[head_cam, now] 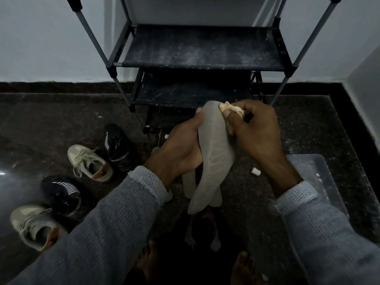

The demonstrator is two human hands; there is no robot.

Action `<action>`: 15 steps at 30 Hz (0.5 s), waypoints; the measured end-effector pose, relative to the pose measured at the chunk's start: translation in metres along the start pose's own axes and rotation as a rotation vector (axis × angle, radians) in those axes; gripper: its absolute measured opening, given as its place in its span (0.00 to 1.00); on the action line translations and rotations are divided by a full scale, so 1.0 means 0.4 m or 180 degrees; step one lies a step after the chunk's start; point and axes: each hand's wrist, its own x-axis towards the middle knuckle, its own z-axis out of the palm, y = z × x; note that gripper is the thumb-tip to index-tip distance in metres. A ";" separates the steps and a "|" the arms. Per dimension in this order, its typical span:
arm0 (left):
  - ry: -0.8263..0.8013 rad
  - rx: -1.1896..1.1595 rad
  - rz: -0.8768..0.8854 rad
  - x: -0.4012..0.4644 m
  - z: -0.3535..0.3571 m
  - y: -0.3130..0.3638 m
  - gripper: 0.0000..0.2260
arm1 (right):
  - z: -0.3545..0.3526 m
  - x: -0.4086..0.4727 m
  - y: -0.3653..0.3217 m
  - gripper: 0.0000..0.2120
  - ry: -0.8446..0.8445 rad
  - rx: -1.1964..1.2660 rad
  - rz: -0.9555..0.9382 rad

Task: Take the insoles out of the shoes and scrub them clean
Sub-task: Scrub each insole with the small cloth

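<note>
My left hand grips a grey insole from its left side, holding it up above the floor with the toe end pointing away. My right hand holds a crumpled cream cloth and presses it against the insole's far end; something small and black pokes out of that fist. More pale insoles lie on the floor beneath the held one. Two beige sneakers and two black sneakers sit on the floor to the left.
A dusty black shoe rack with grey poles stands straight ahead against the white wall. A clear plastic lid or box lies on the dark stone floor at the right. My bare feet show at the bottom edge.
</note>
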 end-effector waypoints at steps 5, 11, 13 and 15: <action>0.0050 -0.0123 0.0085 0.002 -0.003 0.008 0.22 | -0.013 0.000 -0.004 0.05 -0.0140 0.0338 0.0337; -0.0067 -0.0110 0.0220 0.003 0.002 0.004 0.24 | -0.014 0.002 -0.007 0.02 0.0105 0.0886 0.0773; -0.0078 -0.0005 0.0337 -0.002 0.010 0.000 0.21 | -0.013 0.002 -0.010 0.01 0.0229 0.1073 0.0893; -0.0114 0.0090 0.0551 -0.005 0.016 -0.007 0.17 | -0.010 0.002 -0.015 0.02 0.0348 0.1246 0.0952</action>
